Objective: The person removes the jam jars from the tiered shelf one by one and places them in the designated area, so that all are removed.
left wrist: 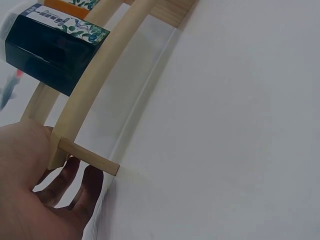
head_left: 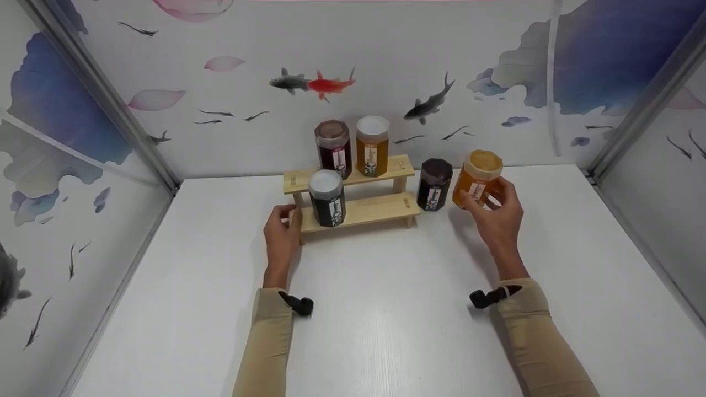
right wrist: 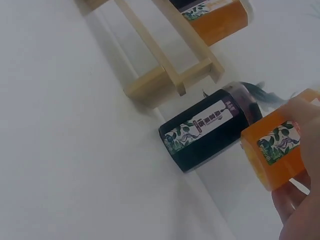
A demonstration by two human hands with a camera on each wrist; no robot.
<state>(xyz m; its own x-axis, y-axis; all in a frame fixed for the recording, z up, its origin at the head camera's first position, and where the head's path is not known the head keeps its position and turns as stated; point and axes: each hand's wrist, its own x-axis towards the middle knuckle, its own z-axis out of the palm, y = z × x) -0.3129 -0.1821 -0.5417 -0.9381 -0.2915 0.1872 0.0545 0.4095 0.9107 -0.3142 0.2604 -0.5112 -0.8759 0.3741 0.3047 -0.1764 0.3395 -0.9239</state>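
My right hand (head_left: 492,208) grips an amber jar (head_left: 477,177) with a yellow lid, tilted, to the right of a two-step wooden rack (head_left: 380,208). In the right wrist view the amber jar (right wrist: 274,150) is close to a dark jar (right wrist: 205,131) that stands on the table beside the rack (right wrist: 165,72). My left hand (head_left: 284,220) holds the rack's lower step at its left end, thumb on top. On that step, next to my hand, stands a dark jar with a white lid (head_left: 327,199). The left wrist view shows my hand (left wrist: 35,192) against the rack's edge (left wrist: 97,70), below that jar (left wrist: 52,47).
The top step carries a dark red jar (head_left: 333,148) and an amber jar with a white lid (head_left: 372,144). The other dark jar (head_left: 434,184) stands on the white table (head_left: 386,320) just right of the rack. Patterned walls close in the back and both sides.
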